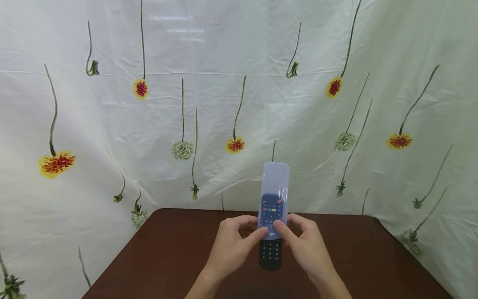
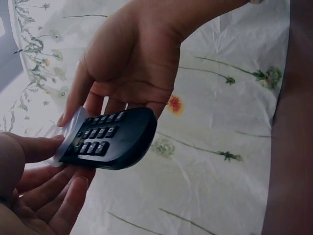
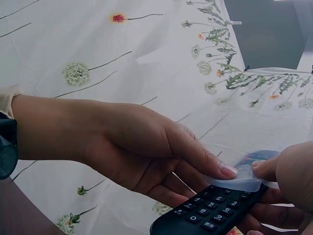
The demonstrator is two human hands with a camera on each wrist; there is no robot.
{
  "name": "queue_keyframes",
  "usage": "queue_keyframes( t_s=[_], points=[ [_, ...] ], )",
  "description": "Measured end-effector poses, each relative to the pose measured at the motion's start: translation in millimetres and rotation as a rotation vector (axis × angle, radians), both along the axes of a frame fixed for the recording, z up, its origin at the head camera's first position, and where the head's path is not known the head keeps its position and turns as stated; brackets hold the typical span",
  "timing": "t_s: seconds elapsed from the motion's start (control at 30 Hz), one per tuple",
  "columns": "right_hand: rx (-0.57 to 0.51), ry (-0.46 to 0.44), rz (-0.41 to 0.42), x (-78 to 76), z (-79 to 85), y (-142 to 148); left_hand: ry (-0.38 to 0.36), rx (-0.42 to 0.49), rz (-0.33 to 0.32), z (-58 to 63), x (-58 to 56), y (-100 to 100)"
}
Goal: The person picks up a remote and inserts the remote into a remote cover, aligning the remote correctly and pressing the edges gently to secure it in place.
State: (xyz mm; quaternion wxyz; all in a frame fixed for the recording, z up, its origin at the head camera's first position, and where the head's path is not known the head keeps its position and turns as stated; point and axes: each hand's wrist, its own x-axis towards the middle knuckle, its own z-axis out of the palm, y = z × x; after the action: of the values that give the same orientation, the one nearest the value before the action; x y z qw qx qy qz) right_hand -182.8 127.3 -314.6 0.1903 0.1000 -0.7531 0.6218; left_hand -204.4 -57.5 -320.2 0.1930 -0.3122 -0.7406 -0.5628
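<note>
A black remote control (image 1: 270, 262) is held upright over the table, its upper part inside a clear bluish sleeve (image 1: 276, 176). Below the sleeve's lower edge, the number keys and rounded bottom end stick out bare. My left hand (image 1: 232, 246) pinches the covered remote from the left, thumb on the front near that edge. From the right, my right hand (image 1: 307, 246) grips it the same way, thumb on the sleeve. In the left wrist view the sleeve (image 2: 73, 129) is bunched around the remote (image 2: 134, 139). The right wrist view shows both thumbs on the sleeve (image 3: 237, 183).
A dark red-brown table (image 1: 168, 245) lies beneath the hands. Behind it and at both sides hangs a white curtain (image 1: 209, 50) printed with flowers and stems. A dark band (image 3: 7, 147) sits around the left wrist.
</note>
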Motion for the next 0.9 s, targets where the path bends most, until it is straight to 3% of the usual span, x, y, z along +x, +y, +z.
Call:
queue_keyframes(
  t_s=[0.13,0.23,0.37,0.47,0.67,0.9],
  points=[
    [0.021,-0.002,0.04,-2.3,-3.6,0,-0.009,0.053,0.026,-3.6,-3.4,0],
    [0.101,0.002,0.099,-4.2,-7.6,4,-0.007,0.096,0.046,-5.2,-5.3,0],
    [0.226,0.015,0.271,-7.5,-14.8,9,-0.004,0.172,0.1,-6.0,-5.5,1],
    [0.223,-0.01,0.364,-10.3,-19.1,7,-0.015,0.224,0.113,-6.0,-6.0,2],
    [0.129,-0.068,0.353,-14.5,-20.1,4,-0.001,0.282,0.041,-6.0,-11.3,6],
    [0.097,-0.066,0.338,-17.5,-18.8,0,0.039,0.264,0.0,-9.9,-17.5,5]
  ],
)
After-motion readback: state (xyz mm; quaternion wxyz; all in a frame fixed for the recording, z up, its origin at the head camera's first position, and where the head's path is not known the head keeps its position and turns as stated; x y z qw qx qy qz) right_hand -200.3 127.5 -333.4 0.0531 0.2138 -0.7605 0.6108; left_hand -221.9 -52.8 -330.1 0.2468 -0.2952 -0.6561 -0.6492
